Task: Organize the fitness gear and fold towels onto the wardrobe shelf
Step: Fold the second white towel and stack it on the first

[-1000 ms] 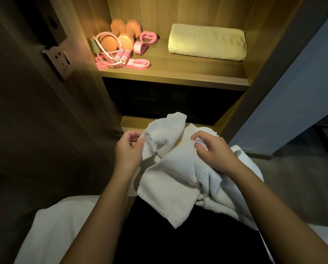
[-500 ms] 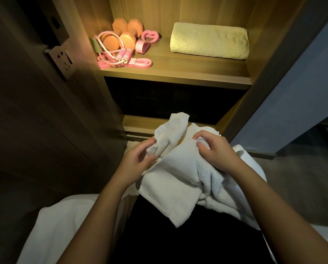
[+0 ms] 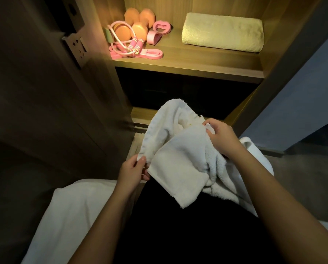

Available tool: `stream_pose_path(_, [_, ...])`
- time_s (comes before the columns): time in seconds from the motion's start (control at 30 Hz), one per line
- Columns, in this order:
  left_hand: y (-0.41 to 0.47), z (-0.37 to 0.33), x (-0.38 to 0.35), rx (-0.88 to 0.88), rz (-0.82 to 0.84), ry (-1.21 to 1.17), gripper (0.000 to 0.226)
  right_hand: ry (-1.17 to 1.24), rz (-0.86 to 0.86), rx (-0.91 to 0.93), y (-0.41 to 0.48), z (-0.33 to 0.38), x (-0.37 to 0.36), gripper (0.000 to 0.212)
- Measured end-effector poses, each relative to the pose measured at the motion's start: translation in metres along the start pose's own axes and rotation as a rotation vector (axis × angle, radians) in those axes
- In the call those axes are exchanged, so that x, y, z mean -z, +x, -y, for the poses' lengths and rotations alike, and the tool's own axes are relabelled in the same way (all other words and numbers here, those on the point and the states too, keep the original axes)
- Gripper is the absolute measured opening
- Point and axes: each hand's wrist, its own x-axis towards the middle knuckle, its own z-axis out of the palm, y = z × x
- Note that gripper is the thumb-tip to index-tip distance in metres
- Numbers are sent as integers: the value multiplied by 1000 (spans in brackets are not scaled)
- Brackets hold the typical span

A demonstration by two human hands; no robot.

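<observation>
Now, towel in hand: the white towel is hanging bunched between both hands, low and near, in front of the wardrobe and below the lit shelf.
Left hand: the left hand is pinching a hemmed edge at the towel's near-left side, thumb and fingers closing narrow on the cloth.
Right hand: the right hand is gripping a gathered fold at the towel's far-right side, fingers curling tight around it.
Feel: the towel is looking soft, limp and light; it is drooping and creasing under its own weight, so it will likely sag wherever it is not being held.
Where to hold: judging by the slack, two corners of one hemmed edge are the best places to take it, since the flat woven band is giving a firmer, less bulky grip than the fluffy pile.
Risk: a mid-cloth grip is probably going to keep it bunching; slipping seems unlikely, as terry is grippy.
Shelf, right: a yellow folded towel is lying flat at the far right.
Shelf, left: the orange dumbbells, a pink jump rope and a pink grip ring are sitting clustered together at the far left.
Free room: bare shelf is showing between the gear and the yellow towel.
</observation>
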Motion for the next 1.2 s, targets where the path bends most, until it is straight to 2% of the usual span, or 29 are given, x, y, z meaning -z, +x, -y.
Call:
stream_pose_path(0.3, [-16, -3, -9, 217, 190, -379, 22, 9, -36, -23, -6, 0, 1, 21])
stream_pose_path(0.47, [-21, 2, -4, 288, 96, -659, 19, 4, -42, -27, -5, -2, -1, 24])
stream_pose_path(0.6, [-27, 3, -6, 185, 97, -590, 23, -1, -49, -21, -5, -2, -1, 24])
stream_pose_path(0.7, [-35, 5, -3, 53, 159, -448, 17, -3, -51, -24, -5, -2, -2, 24])
stream_pose_path(0.77, [-38, 10, 1, 16, 209, -309, 37, -4, -50, -26, -4, -3, -3, 24])
stream_pose_path(0.83, [-40, 14, 6, -22, 232, -218, 46, -6, -50, -23, -4, -4, -3, 24])
stream_pose_path(1.03, [-43, 18, 9, -109, 200, -152, 27, 3, -58, -13, -4, -5, -4, 24])
stream_pose_path(1.2, [-46, 9, 5, -166, 100, -80, 18, -3, -60, -17, -5, -5, -3, 26])
